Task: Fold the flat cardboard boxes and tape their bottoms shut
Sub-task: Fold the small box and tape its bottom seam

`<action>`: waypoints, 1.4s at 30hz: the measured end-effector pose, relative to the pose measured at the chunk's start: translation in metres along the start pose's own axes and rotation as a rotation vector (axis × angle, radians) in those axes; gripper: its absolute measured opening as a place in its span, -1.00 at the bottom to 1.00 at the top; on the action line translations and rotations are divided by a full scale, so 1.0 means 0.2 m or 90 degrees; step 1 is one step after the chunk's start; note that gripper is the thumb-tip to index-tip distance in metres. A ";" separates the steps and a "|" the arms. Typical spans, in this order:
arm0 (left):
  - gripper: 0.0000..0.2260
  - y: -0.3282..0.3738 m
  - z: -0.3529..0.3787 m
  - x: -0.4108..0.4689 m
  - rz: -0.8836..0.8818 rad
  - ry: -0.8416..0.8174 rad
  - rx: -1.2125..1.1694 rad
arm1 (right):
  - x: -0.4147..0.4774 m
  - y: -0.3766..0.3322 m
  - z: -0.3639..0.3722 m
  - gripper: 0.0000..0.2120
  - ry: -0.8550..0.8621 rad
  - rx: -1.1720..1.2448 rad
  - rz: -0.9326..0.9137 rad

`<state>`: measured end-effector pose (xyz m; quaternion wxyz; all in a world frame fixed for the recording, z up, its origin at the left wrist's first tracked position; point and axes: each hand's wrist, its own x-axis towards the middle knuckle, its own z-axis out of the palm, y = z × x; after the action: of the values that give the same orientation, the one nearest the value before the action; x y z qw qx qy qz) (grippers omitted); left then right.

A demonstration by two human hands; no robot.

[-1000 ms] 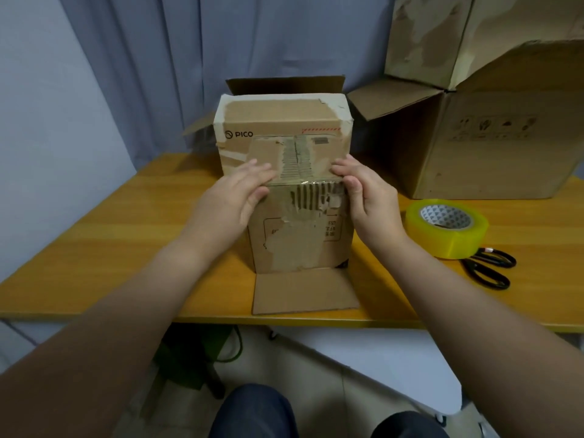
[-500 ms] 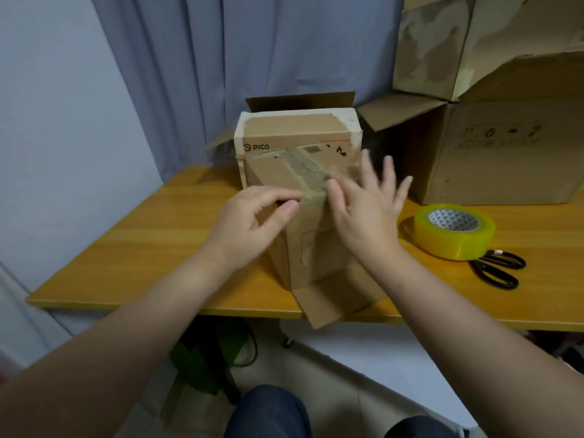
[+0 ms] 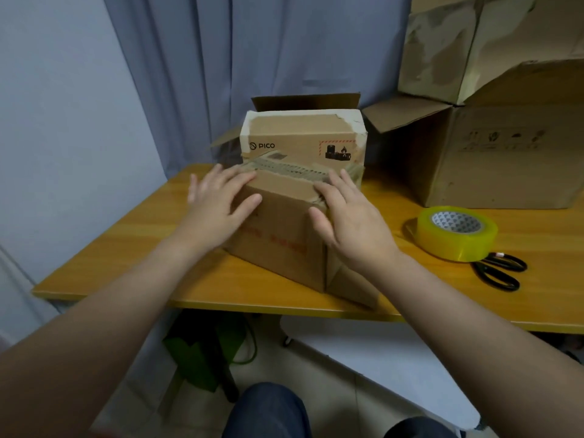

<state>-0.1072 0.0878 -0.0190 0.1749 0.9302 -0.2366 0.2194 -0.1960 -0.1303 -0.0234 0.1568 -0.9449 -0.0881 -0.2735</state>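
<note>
A small brown cardboard box lies on the wooden table, its taped end turned away from me toward a second box. My left hand rests flat on its left top edge with the fingers spread. On the box's right corner my right hand presses, fingers apart. Right behind it stands the PICO box, with torn white tape along its top and its rear flaps open. A yellow tape roll lies to the right of my right hand.
Black scissors lie beside the tape roll near the table's front edge. A large open cardboard box and another above it fill the back right. A grey curtain hangs behind. A green object sits on the floor under the table.
The small box went from standing on end to lying on its side, turned in my hands. Both hands shifted from its taped seam to its top corners. The view moved left.
</note>
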 end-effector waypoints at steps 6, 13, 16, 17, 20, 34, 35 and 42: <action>-0.51 0.02 -0.08 -0.07 0.026 0.042 -0.069 | 0.01 0.24 0.03 -0.64 0.063 0.256 0.017; -0.56 0.22 -0.02 -0.19 0.244 0.073 -0.112 | 0.18 0.26 0.02 -0.59 0.068 0.312 0.318; -0.59 0.26 -0.01 -0.18 0.327 0.086 -0.077 | 0.18 0.16 0.02 -0.36 -0.027 0.404 0.384; -0.60 0.27 -0.01 -0.17 0.346 0.075 -0.051 | 0.17 0.13 0.02 -0.35 -0.033 0.431 0.379; -0.52 0.27 -0.02 -0.11 0.271 0.080 0.125 | 0.15 0.15 0.01 -0.47 0.014 0.466 0.325; -0.49 0.71 0.32 0.11 0.184 0.109 0.170 | -0.25 0.87 -0.19 -0.24 -0.243 -0.259 0.377; -0.49 0.72 0.34 0.12 0.173 0.105 0.190 | -0.29 0.91 -0.21 -0.24 -0.290 -0.283 0.376; -0.47 0.74 0.37 0.15 0.156 0.067 0.216 | -0.31 0.99 -0.24 -0.49 -0.162 -0.197 0.258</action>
<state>-0.1354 -0.0770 -0.0327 -0.0003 0.8979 -0.2984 0.3237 -0.2217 -0.3381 -0.0679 0.0500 -0.9827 0.1264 -0.1257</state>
